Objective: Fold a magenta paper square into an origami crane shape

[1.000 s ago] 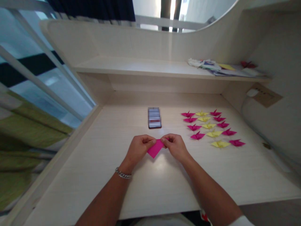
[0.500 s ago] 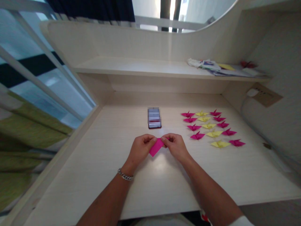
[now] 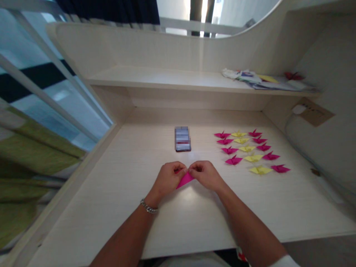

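**Pink paper (image 3: 184, 180): held between both hands, long edge rising to the right**

Location: below the centre of the frame, under the fingertips. Visible long edge: lower left to upper right. Left hand (image 3: 168, 178): thumb and fingers pinch the upper-left part; the lower corner lies just beside this hand. Right hand (image 3: 205, 175): thumb and fingers pinch the upper-right end. Both hands touch the paper; neither is nearer. Phone (image 3: 183, 139): frame centre. Folded paper birds (image 3: 253, 158): right of frame.
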The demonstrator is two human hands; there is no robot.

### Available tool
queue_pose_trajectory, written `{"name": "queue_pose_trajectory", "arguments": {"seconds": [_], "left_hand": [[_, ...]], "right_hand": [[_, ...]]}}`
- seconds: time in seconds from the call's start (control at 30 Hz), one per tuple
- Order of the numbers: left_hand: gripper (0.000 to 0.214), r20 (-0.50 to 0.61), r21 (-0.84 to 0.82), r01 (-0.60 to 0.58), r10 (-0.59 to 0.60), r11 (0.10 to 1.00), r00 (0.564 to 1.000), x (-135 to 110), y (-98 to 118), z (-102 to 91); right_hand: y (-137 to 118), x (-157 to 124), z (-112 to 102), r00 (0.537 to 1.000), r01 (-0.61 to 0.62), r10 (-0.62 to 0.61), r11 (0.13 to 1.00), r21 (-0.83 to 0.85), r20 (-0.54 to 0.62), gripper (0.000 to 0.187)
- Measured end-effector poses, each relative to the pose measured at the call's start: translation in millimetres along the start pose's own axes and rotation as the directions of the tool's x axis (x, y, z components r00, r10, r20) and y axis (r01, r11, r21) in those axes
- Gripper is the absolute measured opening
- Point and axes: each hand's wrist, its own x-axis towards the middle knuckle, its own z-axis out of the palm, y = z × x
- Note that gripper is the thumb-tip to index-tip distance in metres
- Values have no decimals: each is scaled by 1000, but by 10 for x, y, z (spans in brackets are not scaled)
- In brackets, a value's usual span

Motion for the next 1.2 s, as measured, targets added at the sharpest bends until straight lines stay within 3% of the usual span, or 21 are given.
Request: {"name": "queue_pose_trajectory", "arguments": {"seconds": [0.17,0.5,0.7,0.8,0.93,1.2], "left_hand": [[18,62,11,-29,28,1000,998,-7,-10,2],[18,-1,-43,62,-62,997,998,35,-29,-260],[20,-68,-129,85,-95,988,993,45,-33,-301],[19,-39,-85,44,-48,995,998,32,8,-252],[17,-17,-5,18,-18,1000,1000,17,36,-193],[15,72,78,-42,37,996,997,-7,36,-64]], "right_hand": [[-20,-16,-34,999,-4,9,995,-100,54,15],[35,-29,-238,983,-115,105,992,56,151,13],[82,-9,-394,992,-123,114,978,171,61,10],[67,14,-350,995,-102,97,972,210,35,14],[34,17,-239,994,-83,67,976,200,85,17],[24,7,-55,990,-43,36,998,44,134,12]]}}
